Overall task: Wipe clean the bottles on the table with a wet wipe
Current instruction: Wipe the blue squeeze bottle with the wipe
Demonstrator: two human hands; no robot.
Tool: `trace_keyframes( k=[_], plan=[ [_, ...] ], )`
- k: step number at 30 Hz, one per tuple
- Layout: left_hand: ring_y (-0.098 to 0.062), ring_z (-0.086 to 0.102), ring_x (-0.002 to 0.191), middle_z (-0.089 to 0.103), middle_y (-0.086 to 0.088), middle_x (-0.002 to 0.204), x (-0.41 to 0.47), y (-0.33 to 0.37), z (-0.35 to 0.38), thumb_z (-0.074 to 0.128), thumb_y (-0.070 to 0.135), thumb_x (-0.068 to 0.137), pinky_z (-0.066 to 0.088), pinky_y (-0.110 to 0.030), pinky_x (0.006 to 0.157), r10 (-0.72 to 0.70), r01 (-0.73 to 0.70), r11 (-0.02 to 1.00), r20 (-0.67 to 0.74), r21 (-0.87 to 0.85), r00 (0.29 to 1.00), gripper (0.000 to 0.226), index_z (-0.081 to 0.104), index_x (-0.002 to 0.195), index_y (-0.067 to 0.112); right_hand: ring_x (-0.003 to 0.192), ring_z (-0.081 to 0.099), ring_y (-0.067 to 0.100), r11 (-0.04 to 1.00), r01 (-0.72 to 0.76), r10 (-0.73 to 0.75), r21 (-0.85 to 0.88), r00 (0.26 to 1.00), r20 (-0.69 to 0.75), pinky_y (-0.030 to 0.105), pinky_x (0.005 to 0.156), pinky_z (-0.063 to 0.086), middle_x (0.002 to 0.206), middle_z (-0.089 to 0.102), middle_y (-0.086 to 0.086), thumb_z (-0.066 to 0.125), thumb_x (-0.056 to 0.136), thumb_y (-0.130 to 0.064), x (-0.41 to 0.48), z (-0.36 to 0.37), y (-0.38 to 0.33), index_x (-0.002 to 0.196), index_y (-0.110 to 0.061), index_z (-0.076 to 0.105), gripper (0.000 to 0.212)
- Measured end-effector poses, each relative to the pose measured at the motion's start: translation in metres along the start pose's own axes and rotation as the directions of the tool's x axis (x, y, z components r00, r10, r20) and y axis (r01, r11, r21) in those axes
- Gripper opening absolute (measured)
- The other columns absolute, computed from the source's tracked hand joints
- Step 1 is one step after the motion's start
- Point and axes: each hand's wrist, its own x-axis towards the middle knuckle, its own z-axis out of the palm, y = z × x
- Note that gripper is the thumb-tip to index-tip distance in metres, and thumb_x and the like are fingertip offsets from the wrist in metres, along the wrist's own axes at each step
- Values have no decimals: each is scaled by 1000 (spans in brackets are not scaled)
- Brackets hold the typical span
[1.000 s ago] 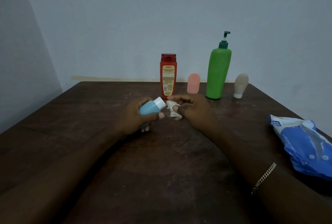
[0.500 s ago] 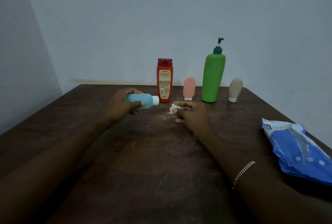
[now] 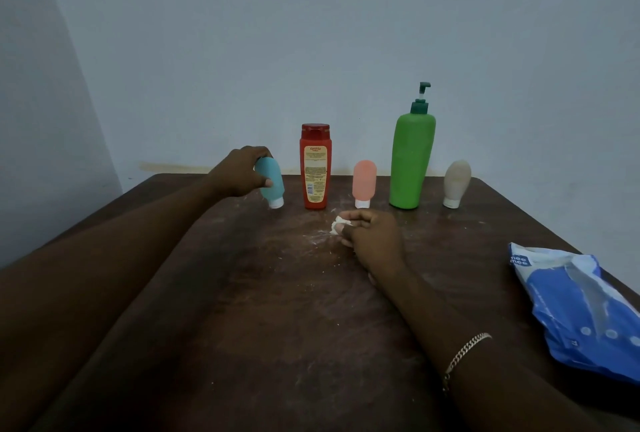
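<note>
My left hand grips a small teal bottle, white cap down, its cap at the table surface just left of the red bottle. To the right in the same back row stand a small pink bottle, a tall green pump bottle and a small beige bottle. My right hand rests on the dark wooden table in front of the pink bottle and holds a crumpled white wet wipe in its fingertips.
A blue and white pack of wet wipes lies at the table's right edge. White specks and smears mark the table around the wipe. A pale wall stands right behind the bottle row, and another wall runs along the left.
My left hand carried the teal bottle from the table's middle to the back left and turned it cap down beside the red bottle. My right hand with the wipe stayed low on the table.
</note>
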Motion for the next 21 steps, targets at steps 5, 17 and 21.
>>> trace_keyframes(
  k=[5,17,21],
  plan=[
    [-26,55,111,59,-12,133,14,-4,6,76,16,86,47,-39,93,-26,25,999,24,33,999,48,54,129,11,76,74,18,999,14,-14,-51,1000,-6,41,73,62,83,76,4,77,79,-6,6,1,8,92,-11,75,15],
    [-31,55,121,54,-14,140,19,1,17,67,12,93,48,-40,96,-114,109,992,89,57,989,49,46,137,12,76,74,21,997,31,-30,-77,999,15,49,75,61,79,76,1,80,73,-12,9,3,11,81,-20,75,13],
    [-30,55,119,52,-16,140,16,2,15,71,14,91,49,-38,93,-150,145,988,117,52,982,60,39,141,14,76,74,20,996,31,-30,-81,999,16,49,75,61,80,76,0,80,71,-15,9,3,11,82,-20,75,13]
  ],
)
